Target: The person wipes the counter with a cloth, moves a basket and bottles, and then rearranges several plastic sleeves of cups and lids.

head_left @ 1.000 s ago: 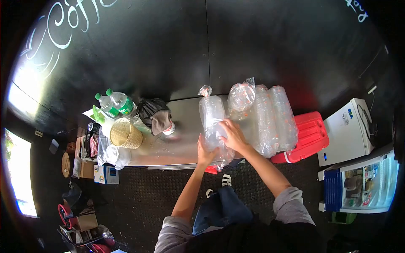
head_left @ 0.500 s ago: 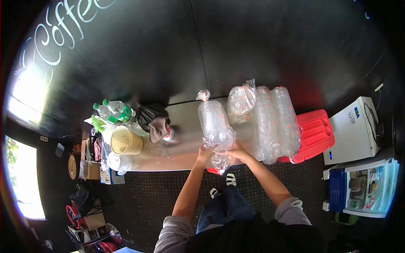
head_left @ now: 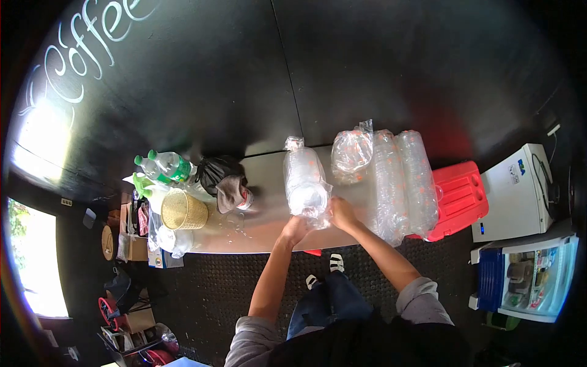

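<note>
A clear plastic bag of stacked clear plastic cups (head_left: pixel 303 174) lies on the counter (head_left: pixel 263 174), its near end toward me. My left hand (head_left: pixel 296 229) grips the bag's near left edge, fingers closed on the film. On the near right side my right hand (head_left: pixel 342 214) is closed around the film too. The round rim of the end cup shows between my hands. My fingertips are partly hidden by the plastic. To the right lie more bagged stacks of clear cups (head_left: pixel 390 183) and a shorter bag of clear cups (head_left: pixel 353 150).
Left on the counter are a woven basket (head_left: pixel 183 209), green-capped bottles (head_left: pixel 174 165), a black bag (head_left: pixel 217 171) and a grey cloth (head_left: pixel 230 193). A red cooler lid (head_left: pixel 458 199), a white freezer (head_left: pixel 513 192) and a glass-topped freezer (head_left: pixel 529 275) stand right.
The bag's near end has drawn back from the counter's front edge, and its loose film no longer hangs toward the floor. My right hand has moved up slightly along its right side.
</note>
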The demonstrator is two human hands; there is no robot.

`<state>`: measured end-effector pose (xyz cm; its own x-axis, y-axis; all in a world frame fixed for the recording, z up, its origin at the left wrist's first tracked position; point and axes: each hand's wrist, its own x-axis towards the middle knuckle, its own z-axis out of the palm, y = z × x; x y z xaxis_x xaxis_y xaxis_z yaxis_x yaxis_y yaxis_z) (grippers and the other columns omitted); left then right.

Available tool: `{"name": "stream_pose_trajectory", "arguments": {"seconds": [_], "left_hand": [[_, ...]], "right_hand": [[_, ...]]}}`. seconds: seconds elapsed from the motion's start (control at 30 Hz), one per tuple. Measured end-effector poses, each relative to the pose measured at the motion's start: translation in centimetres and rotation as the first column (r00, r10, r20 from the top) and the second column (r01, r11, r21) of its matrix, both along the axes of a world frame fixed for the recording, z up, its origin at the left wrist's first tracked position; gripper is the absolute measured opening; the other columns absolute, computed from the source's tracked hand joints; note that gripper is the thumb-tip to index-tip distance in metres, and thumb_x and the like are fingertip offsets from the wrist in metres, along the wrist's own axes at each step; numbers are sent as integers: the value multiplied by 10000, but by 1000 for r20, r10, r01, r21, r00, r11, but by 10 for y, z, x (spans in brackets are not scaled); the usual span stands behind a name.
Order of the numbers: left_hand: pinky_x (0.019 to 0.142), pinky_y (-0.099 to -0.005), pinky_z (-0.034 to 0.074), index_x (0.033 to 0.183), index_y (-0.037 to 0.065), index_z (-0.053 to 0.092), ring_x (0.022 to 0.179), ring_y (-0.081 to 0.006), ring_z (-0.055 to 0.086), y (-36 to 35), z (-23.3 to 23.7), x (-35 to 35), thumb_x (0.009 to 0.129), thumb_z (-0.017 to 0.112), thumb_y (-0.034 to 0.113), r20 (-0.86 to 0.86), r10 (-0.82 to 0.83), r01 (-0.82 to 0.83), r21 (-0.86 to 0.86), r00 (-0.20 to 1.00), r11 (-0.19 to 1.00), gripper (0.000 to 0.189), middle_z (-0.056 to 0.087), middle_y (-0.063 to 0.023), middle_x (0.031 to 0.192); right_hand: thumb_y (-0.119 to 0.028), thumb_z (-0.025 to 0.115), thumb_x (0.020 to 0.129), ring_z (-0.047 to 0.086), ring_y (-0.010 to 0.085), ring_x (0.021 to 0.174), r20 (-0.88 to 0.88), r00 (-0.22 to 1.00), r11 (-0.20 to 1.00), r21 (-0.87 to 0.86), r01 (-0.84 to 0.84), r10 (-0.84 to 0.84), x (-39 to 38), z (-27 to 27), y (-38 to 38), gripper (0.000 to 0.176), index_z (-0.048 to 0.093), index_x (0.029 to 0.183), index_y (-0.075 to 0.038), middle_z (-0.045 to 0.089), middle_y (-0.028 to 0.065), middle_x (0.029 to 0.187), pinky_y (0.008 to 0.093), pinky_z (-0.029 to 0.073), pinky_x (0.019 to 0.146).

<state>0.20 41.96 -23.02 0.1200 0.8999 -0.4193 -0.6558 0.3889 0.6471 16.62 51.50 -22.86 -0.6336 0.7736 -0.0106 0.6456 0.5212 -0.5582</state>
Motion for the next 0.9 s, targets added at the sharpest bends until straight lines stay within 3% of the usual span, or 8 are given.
{"name": "stream_pose_trajectory", "arguments": {"seconds": [0.23,0.3,0.4,0.47,0.53,0.57,0.63,0.9], "left_hand": [[922,-400,387,1314,136,407,1129,-218,470,-7,-10,-3,835,608,379,-112,2,-14,-105,994,994,573,483,-52,1250],[897,-374,404,1308,135,412,1118,-204,477,-9,-23,-3,832,612,351,-134,35,-57,-167,990,984,560,493,-41,1242],[849,-338,440,1317,122,391,1110,-179,485,-1,-4,7,809,648,265,-306,-15,-58,-227,952,972,587,511,-43,1223],[826,-329,460,1332,110,364,1112,-168,486,4,-4,13,791,678,207,-448,-95,-14,-234,889,972,633,519,-56,1214],[928,-397,423,1353,27,325,1162,-223,461,9,-28,14,612,841,231,-680,236,-234,97,694,967,925,468,-141,1277],[928,-397,423,1353,27,325,1162,-223,461,11,-26,12,612,841,231,-680,236,-233,99,694,968,925,468,-141,1277],[909,-374,460,1438,63,96,1180,-230,453,14,-22,7,629,817,63,-691,629,-176,612,356,771,1084,391,-171,1333],[998,-403,396,1429,22,94,1252,-327,389,-21,4,36,532,861,106,-833,340,49,399,436,915,1183,319,-219,1370]], "right_hand": [[-153,689,731,611,218,797,-384,920,973,-228,-16,-75,-16,-56,23,150,626,852,-90,622,83,888,358,493,645],[-260,638,793,587,172,825,-268,624,216,-963,-160,-734,-17,-32,18,412,552,1178,-142,586,83,1140,340,483,636],[-361,607,835,562,140,848,-319,568,231,-947,-222,-759,-7,-8,24,667,306,1412,-219,439,68,1350,313,486,667],[-425,611,828,525,203,1066,-315,722,340,-933,-117,-615,-13,20,24,836,126,1475,-216,295,106,1453,335,458,860],[-427,583,852,327,240,1314,-469,780,760,-650,12,-413,-25,10,23,839,95,1480,-162,220,112,1497,353,317,1040],[-427,583,852,327,240,1314,-471,780,761,-648,12,-413,-28,14,23,839,95,1480,-162,220,112,1497,353,317,1040],[-334,624,855,122,218,1405,-657,685,723,-634,-274,-316,-28,21,23,861,88,1466,-50,140,137,1520,353,175,1113],[-184,539,903,86,202,1408,-661,679,740,-622,-257,-320,17,4,-26,703,134,1464,-59,104,107,1532,335,96,1130]]}}
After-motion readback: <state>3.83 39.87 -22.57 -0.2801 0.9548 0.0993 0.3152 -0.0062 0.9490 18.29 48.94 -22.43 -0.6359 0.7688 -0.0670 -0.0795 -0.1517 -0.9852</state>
